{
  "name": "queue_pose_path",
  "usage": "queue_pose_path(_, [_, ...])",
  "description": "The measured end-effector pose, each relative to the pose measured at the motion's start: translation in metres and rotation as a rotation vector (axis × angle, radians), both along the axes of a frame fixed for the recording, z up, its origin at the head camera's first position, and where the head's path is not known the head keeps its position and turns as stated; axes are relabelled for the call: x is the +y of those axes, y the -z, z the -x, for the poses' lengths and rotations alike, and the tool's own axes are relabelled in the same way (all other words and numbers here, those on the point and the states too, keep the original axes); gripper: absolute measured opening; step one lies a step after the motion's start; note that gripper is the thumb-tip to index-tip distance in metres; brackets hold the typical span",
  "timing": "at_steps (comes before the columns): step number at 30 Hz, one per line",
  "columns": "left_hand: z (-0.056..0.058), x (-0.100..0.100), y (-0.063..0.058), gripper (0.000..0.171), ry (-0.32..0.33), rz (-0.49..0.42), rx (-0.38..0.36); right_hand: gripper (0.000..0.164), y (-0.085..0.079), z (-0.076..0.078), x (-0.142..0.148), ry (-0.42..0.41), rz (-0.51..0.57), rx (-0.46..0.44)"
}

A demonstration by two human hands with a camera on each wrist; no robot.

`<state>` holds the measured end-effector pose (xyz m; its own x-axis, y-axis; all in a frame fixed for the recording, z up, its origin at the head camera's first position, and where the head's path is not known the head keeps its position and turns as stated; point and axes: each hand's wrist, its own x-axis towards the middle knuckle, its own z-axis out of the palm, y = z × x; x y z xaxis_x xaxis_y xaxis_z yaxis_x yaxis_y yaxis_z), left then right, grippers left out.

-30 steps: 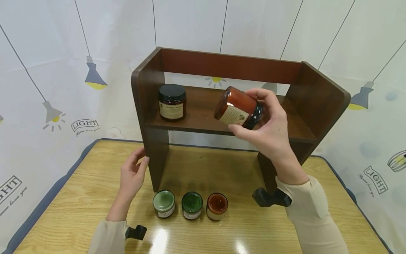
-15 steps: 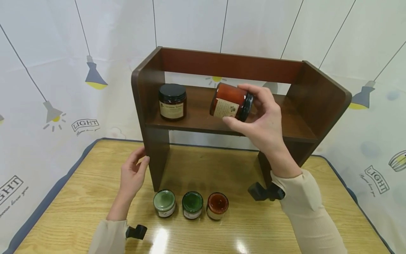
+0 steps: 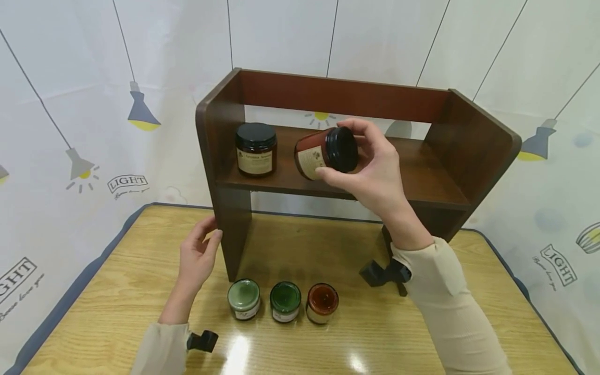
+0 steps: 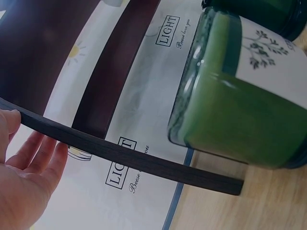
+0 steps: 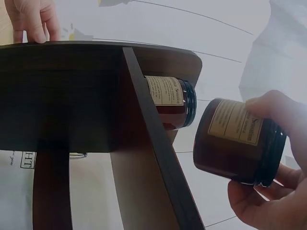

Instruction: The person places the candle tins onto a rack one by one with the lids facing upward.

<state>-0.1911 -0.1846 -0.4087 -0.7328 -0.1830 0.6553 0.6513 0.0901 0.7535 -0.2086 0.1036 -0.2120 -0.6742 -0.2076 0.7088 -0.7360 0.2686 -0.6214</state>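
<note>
My right hand grips an amber jar candle with a black lid and cream label, thumb on the label side and fingers on the far side. It hangs tilted in front of the upper shelf, its lid turned to the right, and apart from the shelf in the right wrist view. A matching amber jar candle stands upright at the shelf's left end. My left hand rests with relaxed fingers against the left side panel of the dark wooden shelf unit.
On the wooden table in front of the unit stand a pale green jar candle, a dark green one and a reddish-brown one in a row. A printed white curtain surrounds the table.
My right hand has moved left along the shelf front with the amber jar candle, turning it so the lid now faces more towards the head camera. The left hand stays in place.
</note>
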Motion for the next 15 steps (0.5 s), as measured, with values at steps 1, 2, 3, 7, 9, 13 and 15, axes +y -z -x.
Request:
queue_pose_path(1, [0.000,0.000,0.000,0.027,0.000,0.000,0.001,0.064,0.000,0.001,-0.002,0.000,-0.002,0.004])
queue_pose_path(2, [0.000,0.000,0.000,0.026,0.001,-0.002,0.003,0.065,0.000,0.002,-0.003,-0.001,-0.003,0.008])
queue_pose_path(3, [0.000,0.000,0.000,0.026,0.001,-0.003,0.004,0.064,0.000,0.003,-0.005,0.000,-0.004,0.012])
queue_pose_path(7, [0.000,0.000,0.000,0.027,-0.003,-0.001,0.001,0.061,-0.001,0.007,-0.011,0.000,-0.008,0.017])
queue_pose_path(9, [0.000,0.000,0.000,0.027,-0.006,0.002,-0.004,0.059,-0.001,0.009,-0.013,-0.005,-0.015,0.018])
queue_pose_path(13, [0.000,0.000,0.000,0.027,-0.007,0.001,-0.017,0.057,-0.001,0.013,-0.017,-0.015,-0.029,0.030])
queue_pose_path(15, [0.000,0.000,0.000,0.027,-0.013,0.003,-0.024,0.057,0.000,0.015,-0.018,-0.015,-0.036,0.036])
